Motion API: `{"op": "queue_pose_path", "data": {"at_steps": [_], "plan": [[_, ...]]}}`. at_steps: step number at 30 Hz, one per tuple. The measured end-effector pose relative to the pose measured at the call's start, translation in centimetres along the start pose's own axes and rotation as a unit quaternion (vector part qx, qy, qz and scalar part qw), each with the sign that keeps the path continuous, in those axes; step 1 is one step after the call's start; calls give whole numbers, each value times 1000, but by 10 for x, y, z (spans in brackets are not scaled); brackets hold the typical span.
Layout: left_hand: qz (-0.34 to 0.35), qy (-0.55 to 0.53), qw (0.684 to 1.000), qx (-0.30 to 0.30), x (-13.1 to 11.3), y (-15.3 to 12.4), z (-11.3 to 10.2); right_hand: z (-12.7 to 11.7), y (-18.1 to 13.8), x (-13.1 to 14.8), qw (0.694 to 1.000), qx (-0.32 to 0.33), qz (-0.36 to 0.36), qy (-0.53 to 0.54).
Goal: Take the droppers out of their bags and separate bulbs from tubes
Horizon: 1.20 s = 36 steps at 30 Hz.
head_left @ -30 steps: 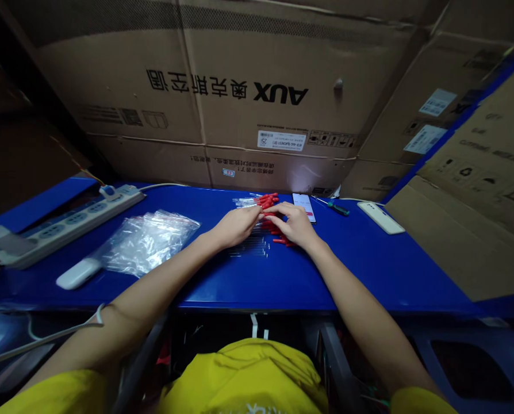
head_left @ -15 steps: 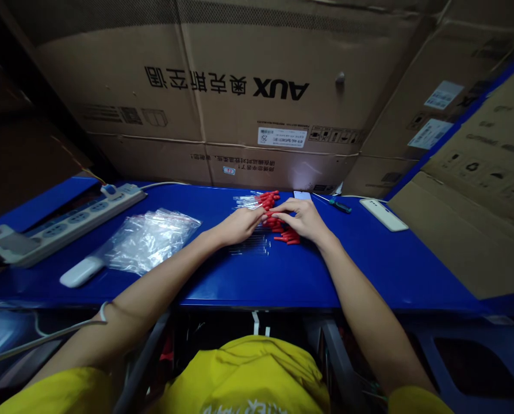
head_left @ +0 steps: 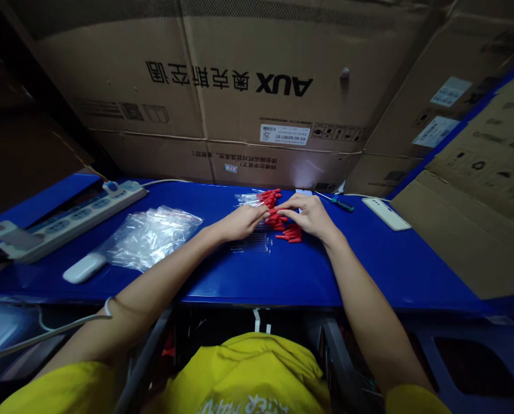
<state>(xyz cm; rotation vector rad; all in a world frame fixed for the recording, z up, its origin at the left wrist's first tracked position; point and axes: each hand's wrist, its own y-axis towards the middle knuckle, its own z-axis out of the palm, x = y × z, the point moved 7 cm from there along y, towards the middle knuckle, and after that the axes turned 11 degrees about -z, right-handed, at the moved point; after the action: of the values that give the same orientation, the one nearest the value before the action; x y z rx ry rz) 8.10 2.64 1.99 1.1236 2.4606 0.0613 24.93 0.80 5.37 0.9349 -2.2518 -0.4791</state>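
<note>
My left hand and my right hand meet fingertip to fingertip over a heap of small red caps on the blue table. Both hands are pinched shut on something small between them that I cannot make out. Thin clear tubes lie in a row just below my left hand. More clear tubes with red caps lie behind the hands.
A pile of clear zip bags and a white remote-like device lie at the left, with a power strip beyond. A screwdriver and white device sit at the right. Cardboard boxes wall the back.
Both hands have stayed together over the red caps, shifting slightly up and right in view. The phone behind my right hand is now mostly covered.
</note>
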Motion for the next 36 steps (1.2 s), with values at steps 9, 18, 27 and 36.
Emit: {"op": "queue_pose_path", "data": {"at_steps": [9, 18, 27, 36], "plan": [[2, -2, 1000, 6, -2, 2, -2, -4, -2, -3, 1000, -8, 2, -2], [5, -6, 1000, 7, -2, 3, -1, -9, -2, -2, 1000, -14, -6, -2], [13, -20, 1000, 1, -3, 4, -2, -13, -3, -4, 997, -42, -56, 13], [18, -31, 999, 1, -6, 4, -4, -15, -4, -5, 997, -46, -50, 23]]}}
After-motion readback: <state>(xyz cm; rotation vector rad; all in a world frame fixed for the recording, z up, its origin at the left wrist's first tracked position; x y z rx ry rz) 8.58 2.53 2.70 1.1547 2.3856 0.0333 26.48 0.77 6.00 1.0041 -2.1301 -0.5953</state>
